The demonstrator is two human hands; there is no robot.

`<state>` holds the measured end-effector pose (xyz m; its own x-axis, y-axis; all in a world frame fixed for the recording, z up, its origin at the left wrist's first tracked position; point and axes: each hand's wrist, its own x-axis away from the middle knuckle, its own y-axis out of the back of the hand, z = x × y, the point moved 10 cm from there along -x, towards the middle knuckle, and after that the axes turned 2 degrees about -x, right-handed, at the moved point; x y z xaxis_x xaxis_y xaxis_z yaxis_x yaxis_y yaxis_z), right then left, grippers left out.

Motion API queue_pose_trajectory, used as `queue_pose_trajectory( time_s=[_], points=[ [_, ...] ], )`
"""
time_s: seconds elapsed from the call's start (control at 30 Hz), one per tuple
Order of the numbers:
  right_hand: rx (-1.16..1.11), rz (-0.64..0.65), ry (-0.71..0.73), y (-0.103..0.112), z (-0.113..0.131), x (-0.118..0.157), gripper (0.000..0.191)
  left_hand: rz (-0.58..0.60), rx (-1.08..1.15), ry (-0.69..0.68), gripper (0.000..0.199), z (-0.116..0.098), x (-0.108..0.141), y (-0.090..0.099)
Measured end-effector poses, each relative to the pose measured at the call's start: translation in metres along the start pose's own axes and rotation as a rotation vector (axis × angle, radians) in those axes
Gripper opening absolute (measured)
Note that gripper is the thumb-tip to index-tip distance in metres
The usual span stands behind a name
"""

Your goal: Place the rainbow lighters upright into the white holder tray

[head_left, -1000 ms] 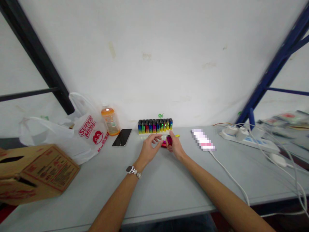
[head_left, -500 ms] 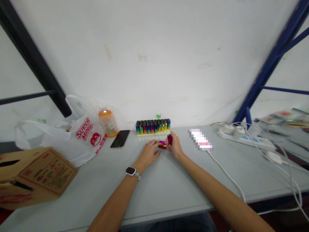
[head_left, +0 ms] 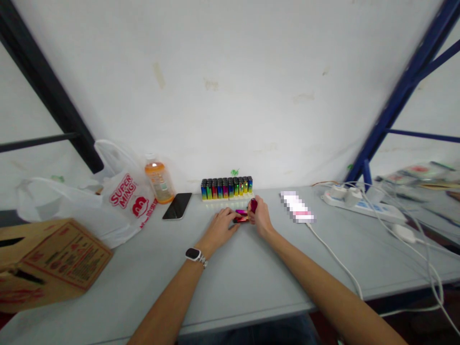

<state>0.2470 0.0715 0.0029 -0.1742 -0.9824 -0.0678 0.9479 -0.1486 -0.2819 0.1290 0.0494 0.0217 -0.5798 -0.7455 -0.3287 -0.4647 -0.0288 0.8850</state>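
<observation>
My left hand (head_left: 221,226), with a watch (head_left: 194,255) on its wrist, rests low on the table. Its thumb and fingers close about the left end of shiny pink-and-red lighters (head_left: 241,219) lying flat. My right hand (head_left: 261,218) is curled around a dark magenta lighter (head_left: 253,206), whose end sticks up past the fingers. The knuckles almost touch the lying lighters. Behind both hands, rows of rainbow-metallic lighters with black tops (head_left: 226,188) stand upright in a white tray (head_left: 215,199).
Left of the hands lie a black phone (head_left: 177,206), an orange drink bottle (head_left: 160,183), a white plastic bag (head_left: 118,211) and a cardboard box (head_left: 57,263). To the right are a lit, blurred-out phone (head_left: 296,207) on a white cable (head_left: 334,254) and a power strip (head_left: 373,209).
The view has shifted slightly. More of the lying lighters shows between my hands, and the magenta lighter in my right hand has tilted a little. Both hands stay in nearly the same place.
</observation>
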Motion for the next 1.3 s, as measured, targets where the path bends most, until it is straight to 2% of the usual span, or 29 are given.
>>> queue_pose_trajectory(
  time_s=[0.1,0.3,0.37,0.5,0.57,0.73,0.87,1.1,1.17,1.3],
  points=[
    [-0.062,0.036,0.05,-0.004,0.007,0.001,0.043,0.013,-0.01,0.007,0.026,0.001,0.0,-0.001],
    [0.062,0.091,0.278,0.003,0.037,-0.007,0.04,0.038,-0.064,0.026,0.032,0.003,-0.001,-0.002],
    [0.182,0.081,0.367,0.01,0.047,-0.015,0.035,0.05,-0.054,0.037,0.03,0.004,0.0,-0.001],
    [0.544,-0.022,0.505,0.026,0.065,-0.041,0.03,0.062,-0.003,0.046,0.024,0.006,0.0,0.001],
    [0.636,-0.008,0.545,0.026,0.069,-0.057,0.026,0.059,0.025,0.052,0.02,0.009,0.001,0.001],
    [0.707,0.082,0.61,0.017,0.068,-0.085,0.023,0.041,0.081,0.07,0.014,0.018,0.001,-0.003],
    [0.762,0.131,0.597,0.013,0.06,-0.096,0.019,0.039,0.1,0.063,0.014,0.018,0.0,-0.003],
    [0.713,0.257,0.515,0.011,0.046,-0.112,0.023,-0.011,0.148,0.059,0.012,0.019,0.0,0.0],
    [0.781,0.254,0.558,0.01,0.049,-0.113,0.022,-0.059,0.205,0.077,0.016,0.023,-0.001,0.002],
    [0.96,0.141,0.713,0.012,0.061,-0.104,0.023,-0.181,0.323,0.125,0.021,0.031,-0.002,0.011]
  ],
)
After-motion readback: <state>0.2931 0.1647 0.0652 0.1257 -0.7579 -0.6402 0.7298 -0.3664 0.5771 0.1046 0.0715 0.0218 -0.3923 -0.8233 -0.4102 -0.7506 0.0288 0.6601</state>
